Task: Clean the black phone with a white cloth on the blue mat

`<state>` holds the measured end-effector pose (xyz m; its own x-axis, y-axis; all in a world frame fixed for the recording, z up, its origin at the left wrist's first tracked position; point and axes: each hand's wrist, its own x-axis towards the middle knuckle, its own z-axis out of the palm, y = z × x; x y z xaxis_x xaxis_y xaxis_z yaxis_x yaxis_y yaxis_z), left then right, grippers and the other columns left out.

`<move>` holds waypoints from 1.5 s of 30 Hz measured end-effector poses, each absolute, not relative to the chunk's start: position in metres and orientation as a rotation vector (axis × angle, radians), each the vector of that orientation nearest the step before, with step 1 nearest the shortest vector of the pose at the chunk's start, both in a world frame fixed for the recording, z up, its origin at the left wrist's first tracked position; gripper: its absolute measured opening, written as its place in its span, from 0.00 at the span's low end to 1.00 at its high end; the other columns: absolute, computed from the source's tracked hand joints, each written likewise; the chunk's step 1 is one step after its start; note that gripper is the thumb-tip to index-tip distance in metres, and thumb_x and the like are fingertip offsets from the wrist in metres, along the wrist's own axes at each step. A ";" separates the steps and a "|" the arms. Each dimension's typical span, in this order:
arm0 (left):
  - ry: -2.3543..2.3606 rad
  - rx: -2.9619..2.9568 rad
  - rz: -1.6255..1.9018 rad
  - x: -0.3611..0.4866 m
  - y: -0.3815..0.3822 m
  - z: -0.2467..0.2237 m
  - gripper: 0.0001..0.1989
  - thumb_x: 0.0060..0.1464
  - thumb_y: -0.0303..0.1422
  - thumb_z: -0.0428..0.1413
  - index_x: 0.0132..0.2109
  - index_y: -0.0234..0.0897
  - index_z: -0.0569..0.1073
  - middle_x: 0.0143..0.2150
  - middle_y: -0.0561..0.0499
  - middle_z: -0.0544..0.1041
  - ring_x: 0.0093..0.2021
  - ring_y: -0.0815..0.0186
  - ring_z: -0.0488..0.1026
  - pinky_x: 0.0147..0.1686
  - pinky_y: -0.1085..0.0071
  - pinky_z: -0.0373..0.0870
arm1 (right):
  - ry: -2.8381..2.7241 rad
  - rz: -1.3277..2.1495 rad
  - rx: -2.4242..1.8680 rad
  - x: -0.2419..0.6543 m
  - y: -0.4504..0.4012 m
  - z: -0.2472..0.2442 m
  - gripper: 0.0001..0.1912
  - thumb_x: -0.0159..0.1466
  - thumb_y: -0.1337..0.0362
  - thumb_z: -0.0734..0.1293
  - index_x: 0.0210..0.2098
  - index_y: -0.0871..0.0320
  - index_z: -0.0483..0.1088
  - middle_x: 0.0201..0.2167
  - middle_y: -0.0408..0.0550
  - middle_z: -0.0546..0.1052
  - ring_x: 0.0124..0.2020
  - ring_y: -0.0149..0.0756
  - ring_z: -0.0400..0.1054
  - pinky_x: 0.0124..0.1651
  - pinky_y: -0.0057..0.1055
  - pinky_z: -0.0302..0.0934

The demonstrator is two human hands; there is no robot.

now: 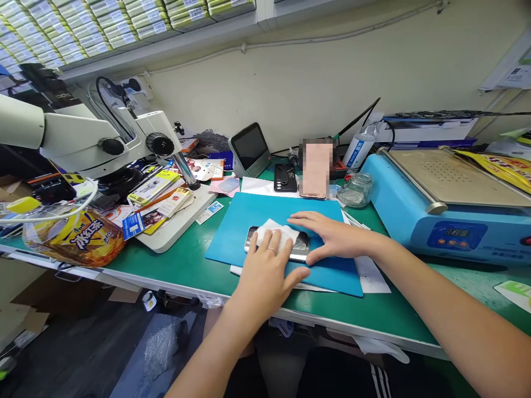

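A phone (300,253) lies flat on the blue mat (232,221), its long side running left to right. White tissue (276,228) covers part of its top. My left hand (265,268) presses the tissue onto the phone with its fingertips, a ring on one finger and the thumb spread to the right. At the phone's right end is my right hand (332,237), thumb and fingers apart around the corner, with nothing inside its grasp.
On the left stand a microscope (83,143), its base piled with cards, and a drink bottle (78,237). Behind the mat are a dark phone (285,178), a small display (250,148) and a glass jar (355,189). A blue heating plate (415,215) is right.
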<state>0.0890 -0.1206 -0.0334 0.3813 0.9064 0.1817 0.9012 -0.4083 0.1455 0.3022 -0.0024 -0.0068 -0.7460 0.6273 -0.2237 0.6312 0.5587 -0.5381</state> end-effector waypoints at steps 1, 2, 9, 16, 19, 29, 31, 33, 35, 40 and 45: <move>1.672 2.596 0.372 0.095 -0.123 -0.034 0.35 0.70 0.56 0.43 0.69 0.33 0.65 0.71 0.34 0.64 0.73 0.45 0.56 0.70 0.40 0.50 | 2.768 -0.961 1.120 0.302 -0.003 -0.006 0.56 0.55 0.36 0.73 0.74 0.48 0.51 0.76 0.53 0.50 0.75 0.62 0.41 0.73 0.55 0.44; 1.646 2.598 0.381 0.101 -0.126 -0.034 0.37 0.69 0.57 0.42 0.69 0.33 0.65 0.71 0.34 0.64 0.74 0.45 0.55 0.70 0.40 0.50 | 2.769 -0.962 1.123 0.302 -0.003 -0.006 0.56 0.55 0.36 0.73 0.74 0.49 0.51 0.76 0.54 0.50 0.75 0.62 0.41 0.73 0.55 0.44; 1.508 2.557 0.420 0.097 -0.135 -0.035 0.36 0.69 0.58 0.35 0.71 0.42 0.62 0.75 0.44 0.58 0.76 0.50 0.50 0.70 0.34 0.45 | 2.779 -0.963 1.119 0.302 -0.004 -0.006 0.55 0.54 0.38 0.74 0.74 0.48 0.52 0.76 0.54 0.51 0.75 0.64 0.42 0.72 0.56 0.45; 1.494 2.455 0.364 0.058 -0.134 -0.031 0.27 0.72 0.53 0.41 0.71 0.51 0.62 0.76 0.50 0.56 0.76 0.54 0.51 0.71 0.34 0.37 | 2.740 -0.970 1.129 0.302 -0.003 -0.006 0.56 0.54 0.36 0.73 0.74 0.49 0.52 0.77 0.53 0.49 0.75 0.63 0.42 0.72 0.55 0.45; 1.625 2.412 0.349 0.044 -0.132 -0.031 0.25 0.74 0.49 0.41 0.70 0.50 0.63 0.76 0.49 0.56 0.75 0.53 0.52 0.71 0.34 0.40 | 2.725 -0.977 1.141 0.302 -0.004 -0.005 0.56 0.54 0.36 0.73 0.74 0.47 0.51 0.77 0.51 0.48 0.75 0.63 0.40 0.73 0.56 0.45; 1.630 2.504 0.336 0.086 -0.116 -0.029 0.43 0.67 0.62 0.33 0.72 0.35 0.61 0.75 0.37 0.58 0.76 0.48 0.50 0.71 0.37 0.41 | 2.796 -0.956 1.102 0.302 -0.003 -0.006 0.54 0.55 0.36 0.72 0.74 0.45 0.51 0.76 0.53 0.51 0.74 0.65 0.43 0.72 0.58 0.45; 1.566 2.515 0.372 0.101 -0.115 -0.026 0.45 0.65 0.64 0.32 0.71 0.35 0.62 0.74 0.38 0.60 0.76 0.49 0.51 0.72 0.38 0.41 | 2.824 -0.956 1.096 0.303 -0.003 -0.007 0.54 0.56 0.36 0.72 0.74 0.45 0.50 0.75 0.54 0.53 0.74 0.65 0.44 0.72 0.58 0.45; 1.526 2.515 0.419 0.113 -0.114 -0.023 0.46 0.64 0.65 0.31 0.70 0.35 0.63 0.74 0.39 0.60 0.76 0.51 0.51 0.72 0.40 0.42 | 2.840 -0.950 1.081 0.303 -0.003 -0.008 0.53 0.57 0.36 0.71 0.74 0.46 0.51 0.75 0.55 0.54 0.74 0.65 0.45 0.72 0.59 0.46; 1.509 2.497 0.460 0.120 -0.115 -0.024 0.48 0.63 0.65 0.30 0.71 0.34 0.61 0.74 0.40 0.59 0.76 0.51 0.50 0.73 0.41 0.42 | 2.841 -0.940 1.070 0.303 -0.003 -0.007 0.52 0.58 0.36 0.70 0.74 0.48 0.52 0.75 0.55 0.54 0.74 0.64 0.45 0.72 0.59 0.46; 1.404 2.458 0.469 0.106 -0.126 -0.028 0.46 0.65 0.63 0.31 0.73 0.34 0.58 0.74 0.44 0.59 0.76 0.55 0.49 0.73 0.41 0.40 | 2.801 -0.939 1.105 0.302 -0.004 -0.004 0.53 0.56 0.35 0.71 0.74 0.47 0.53 0.76 0.55 0.52 0.74 0.65 0.44 0.72 0.59 0.45; 1.419 2.461 0.410 0.074 -0.143 -0.028 0.39 0.68 0.61 0.37 0.73 0.40 0.58 0.76 0.48 0.54 0.76 0.56 0.49 0.74 0.44 0.35 | 2.755 -0.976 1.127 0.301 -0.004 -0.003 0.56 0.54 0.35 0.73 0.74 0.49 0.53 0.76 0.54 0.49 0.75 0.66 0.42 0.72 0.59 0.45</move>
<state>0.0738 -0.1427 -0.0283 0.4798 0.8707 0.1078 0.7941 -0.4833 0.3686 0.3013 -0.0037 -0.0035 -0.7412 0.6299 -0.2320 0.6355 0.5470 -0.5450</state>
